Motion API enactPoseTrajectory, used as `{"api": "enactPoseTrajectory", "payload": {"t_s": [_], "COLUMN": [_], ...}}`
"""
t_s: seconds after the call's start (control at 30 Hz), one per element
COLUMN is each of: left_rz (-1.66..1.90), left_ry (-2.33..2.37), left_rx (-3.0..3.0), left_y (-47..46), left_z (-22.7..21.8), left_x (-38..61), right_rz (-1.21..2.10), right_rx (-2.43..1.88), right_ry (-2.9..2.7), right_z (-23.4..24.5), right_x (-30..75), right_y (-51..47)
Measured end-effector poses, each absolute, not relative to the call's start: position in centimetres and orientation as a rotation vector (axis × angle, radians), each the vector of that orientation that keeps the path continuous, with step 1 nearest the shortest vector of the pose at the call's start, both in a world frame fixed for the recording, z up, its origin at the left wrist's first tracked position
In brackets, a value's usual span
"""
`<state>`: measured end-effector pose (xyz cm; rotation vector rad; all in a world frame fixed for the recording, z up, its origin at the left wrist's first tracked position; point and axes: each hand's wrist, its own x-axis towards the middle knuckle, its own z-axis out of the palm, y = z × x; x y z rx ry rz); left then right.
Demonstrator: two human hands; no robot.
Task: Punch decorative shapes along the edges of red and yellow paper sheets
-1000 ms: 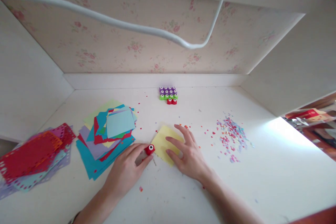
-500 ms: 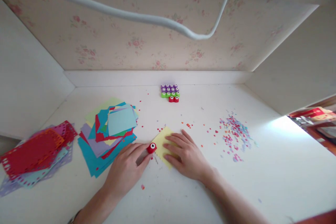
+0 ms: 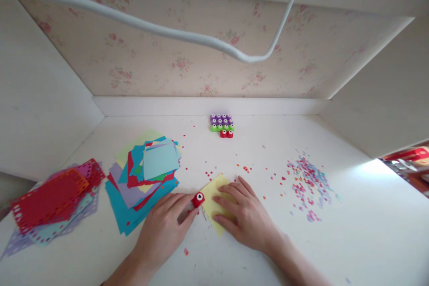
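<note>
The left hand (image 3: pixel 169 221) pinches a small red punch (image 3: pixel 199 199) between thumb and fingers, the thumb on its near side. The punch is at the left edge of a yellow sheet (image 3: pixel 210 205), just beyond the tips of those fingers. The right hand (image 3: pixel 250 216) grips nothing: its fingers are spread over the sheet, lying on its right part, apart from the punch. The punch has a glossy red body and a round white top with a dark heart-like mark. The sheet is pale yellow, set at a slant with one corner towards the person, and its edge below the punch looks nicked.

All this rests on a white table (image 3: pixel 362 243). To the left lies a pile of perforated sheets (image 3: pixel 50 201), red and orange uppermost; beside it, a stack of coloured sheets (image 3: pixel 161 161) has a light blue piece on top. Loose paper bits (image 3: pixel 246 169) dot the surface beyond the hands, and a heap of confetti (image 3: pixel 310 185) spreads to the right. Farther back, purple and green punches (image 3: pixel 221 121) stand in close rows, with two red ones in front. Behind them rise a white skirting strip (image 3: pixel 201 106) and flowered wallpaper (image 3: pixel 181 65), between pale side panels (image 3: pixel 43 76). A white tube (image 3: pixel 150 24) crosses the upper view.
</note>
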<state>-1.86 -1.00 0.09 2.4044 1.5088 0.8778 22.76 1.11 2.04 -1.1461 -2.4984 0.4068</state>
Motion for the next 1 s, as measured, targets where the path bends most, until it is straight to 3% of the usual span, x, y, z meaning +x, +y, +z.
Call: {"api": "enactPoseTrajectory", "payload": {"t_s": [1.0], "left_rz": [0.869], "left_ry": [1.529], "left_rx": [2.388], "left_y": [-0.82], "left_z": [-0.12], "left_x": [-1.86], "right_rz": [0.492], "right_rx": [-1.108], "right_ry": [-2.674], "right_z": [2.5], "right_x": [22.55], "right_y": [1.15]}}
